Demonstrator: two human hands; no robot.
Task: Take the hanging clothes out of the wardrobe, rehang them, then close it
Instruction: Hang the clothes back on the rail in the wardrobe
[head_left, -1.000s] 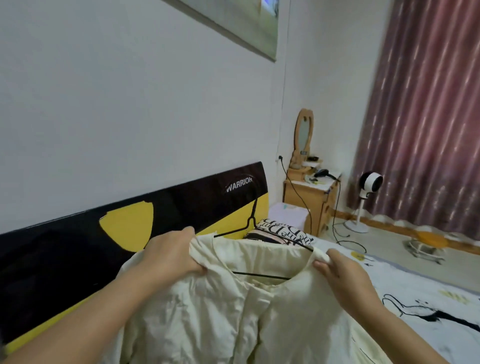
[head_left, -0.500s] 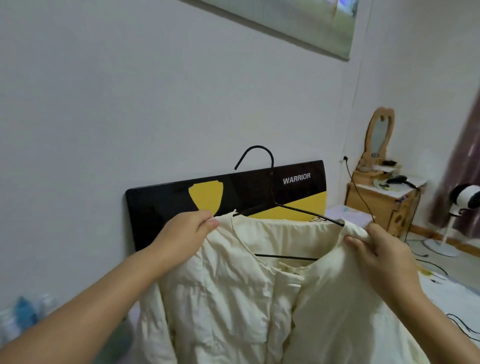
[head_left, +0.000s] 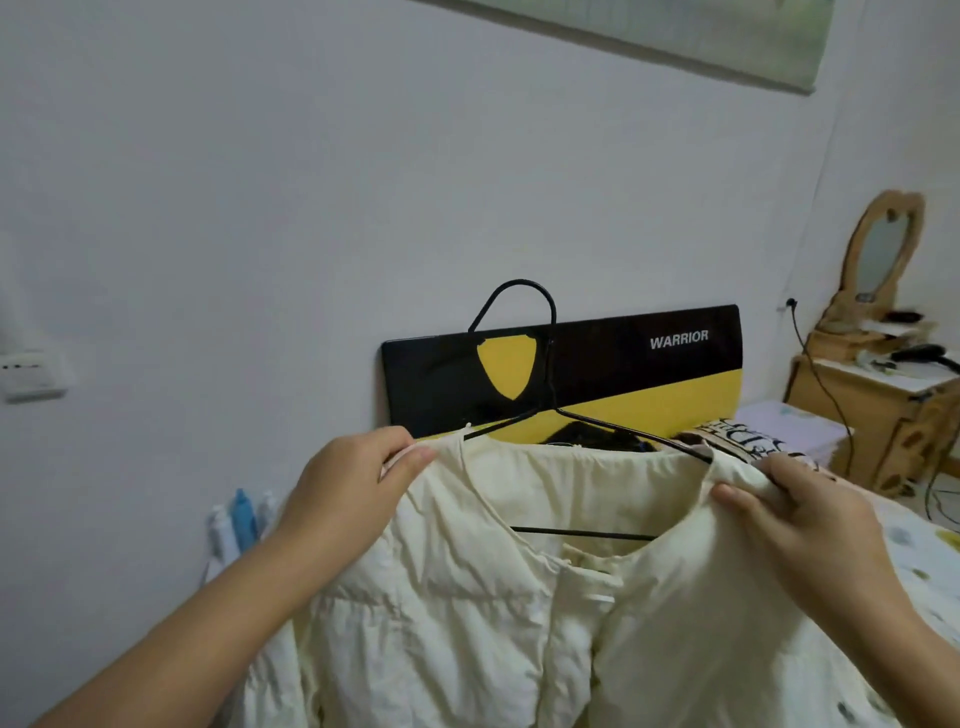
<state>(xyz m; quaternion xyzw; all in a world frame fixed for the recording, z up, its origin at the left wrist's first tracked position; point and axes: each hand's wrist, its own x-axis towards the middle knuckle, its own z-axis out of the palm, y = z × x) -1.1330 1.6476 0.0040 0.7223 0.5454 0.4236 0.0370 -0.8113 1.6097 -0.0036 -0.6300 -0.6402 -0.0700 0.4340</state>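
Observation:
A cream quilted jacket (head_left: 493, 613) hangs on a black wire hanger (head_left: 549, 364) and fills the lower middle of the head view. My left hand (head_left: 353, 483) pinches the jacket's left shoulder by the collar. My right hand (head_left: 800, 525) grips the right shoulder, fingers curled round the fabric and the hanger's end. The hanger's hook stands upright above the collar, and its bottom bar shows inside the neck opening. No wardrobe is in view.
A black and yellow headboard (head_left: 623, 358) marked WARRIOR stands against the white wall behind the jacket. A patterned bed (head_left: 914, 561) lies at the right. A wooden dresser (head_left: 878, 405) with a mirror is at far right. Bottles (head_left: 241, 519) sit low on the left.
My view has swung left: the curtain and fan have left the frame, and a wall switch has come in. The jacket on its hanger stays held by both shoulders, hook now upright.

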